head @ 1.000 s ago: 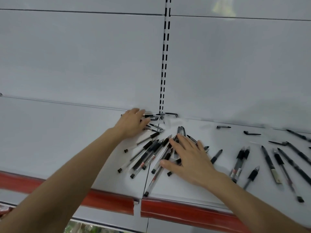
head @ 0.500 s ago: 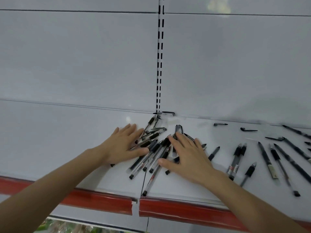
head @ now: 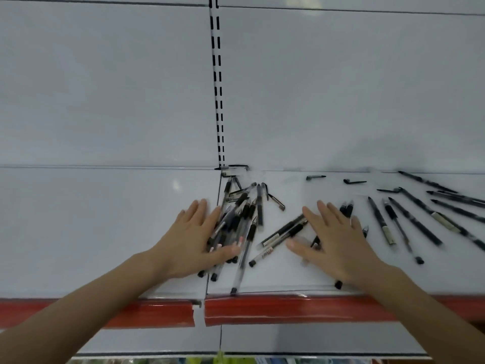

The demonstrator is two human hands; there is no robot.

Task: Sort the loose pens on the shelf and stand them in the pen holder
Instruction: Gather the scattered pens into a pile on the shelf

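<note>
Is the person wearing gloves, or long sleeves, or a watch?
No. The left hand and right hand are bare, with no gloves or rings to be seen. The left forearm and right forearm show no sleeve, watch or bracelet.

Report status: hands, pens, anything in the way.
Left hand open, flat against the pen pile. Right hand open, flat over loose pens. More pens scattered right; no pen holder in view.

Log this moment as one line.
left hand: flat on pen pile | right hand: flat over loose pens | pen holder: not seen
</note>
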